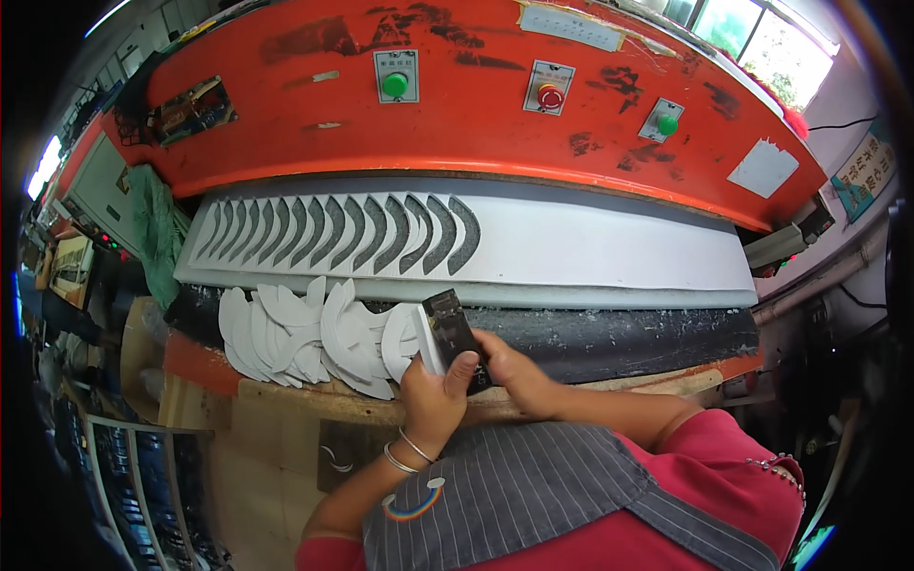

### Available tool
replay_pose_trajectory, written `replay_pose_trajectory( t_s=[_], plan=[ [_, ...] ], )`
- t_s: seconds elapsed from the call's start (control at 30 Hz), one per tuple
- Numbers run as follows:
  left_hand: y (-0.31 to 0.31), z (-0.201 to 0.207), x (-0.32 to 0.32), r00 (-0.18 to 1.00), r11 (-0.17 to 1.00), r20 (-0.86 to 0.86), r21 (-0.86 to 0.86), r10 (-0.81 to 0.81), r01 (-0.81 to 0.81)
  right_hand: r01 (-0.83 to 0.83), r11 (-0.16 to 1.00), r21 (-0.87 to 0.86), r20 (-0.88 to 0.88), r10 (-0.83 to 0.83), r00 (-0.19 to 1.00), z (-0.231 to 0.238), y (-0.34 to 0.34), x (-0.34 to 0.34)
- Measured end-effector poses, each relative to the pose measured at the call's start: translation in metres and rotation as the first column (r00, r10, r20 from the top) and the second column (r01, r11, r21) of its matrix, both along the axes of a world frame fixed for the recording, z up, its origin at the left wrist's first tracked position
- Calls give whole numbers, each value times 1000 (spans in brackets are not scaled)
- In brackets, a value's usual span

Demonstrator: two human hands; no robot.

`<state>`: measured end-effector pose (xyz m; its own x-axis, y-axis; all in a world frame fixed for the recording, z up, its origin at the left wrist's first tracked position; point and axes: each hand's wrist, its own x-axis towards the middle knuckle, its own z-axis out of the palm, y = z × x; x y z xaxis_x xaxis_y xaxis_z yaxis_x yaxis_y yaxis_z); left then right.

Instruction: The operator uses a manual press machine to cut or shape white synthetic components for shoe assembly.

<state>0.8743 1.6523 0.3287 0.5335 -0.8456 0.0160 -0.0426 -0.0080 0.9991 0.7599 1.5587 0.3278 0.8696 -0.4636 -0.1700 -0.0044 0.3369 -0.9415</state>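
Observation:
A dark curved metal cutting die (451,328) is held upright at the front of the press bed by both hands. My left hand (433,395) grips its lower left side, thumb across the front. My right hand (509,371) holds its right side from behind. A white curved cut piece (426,344) sits against the die's left edge. A heap of white crescent-shaped cut pieces (305,343) lies just left of my hands. Behind, a white sheet (590,252) on the bed shows a row of several crescent-shaped cut-outs (343,233).
A large orange press head (476,143) with green and red buttons hangs over the bed. A black mat (619,343) and a wooden front edge (343,404) border the bed. A green cloth (152,228) hangs at left. Racks stand at the lower left.

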Motion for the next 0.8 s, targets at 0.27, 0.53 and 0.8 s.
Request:
replay_pose_trajectory(
  t_s=[0.27, 0.53, 0.8],
  plan=[
    [3, -18, 2, 986, 988, 163, 155, -22, -3, 245, 946, 210, 34, -258, 966, -28, 0, 3],
    [10, -27, 85, 974, 928, -163, 362, 160, -92, 132, 870, -476, -408, -351, 843, -20, -126, -32],
    [-82, -42, 74, 469, 978, 863, 207, -188, 10, -596, -191, -780, -621, 119, 774, -37, -207, 39]
  ],
)
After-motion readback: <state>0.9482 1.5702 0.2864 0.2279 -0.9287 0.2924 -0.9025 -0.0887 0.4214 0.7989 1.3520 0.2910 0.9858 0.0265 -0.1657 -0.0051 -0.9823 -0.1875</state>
